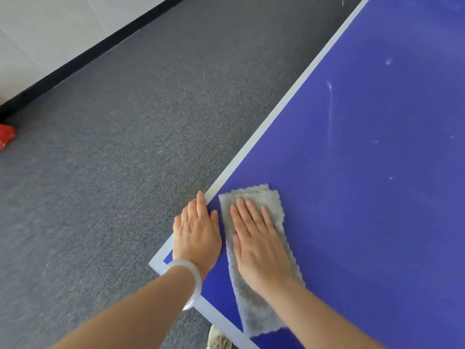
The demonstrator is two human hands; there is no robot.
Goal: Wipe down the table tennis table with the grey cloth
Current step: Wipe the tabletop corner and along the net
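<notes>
Grey cloth (pixel 254 293) lies near the table (pixel 364 172) corner, right hand (pixel 259 245) flat on it, fingers slightly spread; left hand (pixel 197 235) flat beside it, fingers together.

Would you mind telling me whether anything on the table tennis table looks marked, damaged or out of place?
Yes: the blue table tennis table carries pale marks ahead of the grey cloth, namely a long whitish streak, a smudge and scattered specks. They look like unwiped dirt or scuffs; which, I cannot tell.
</notes>
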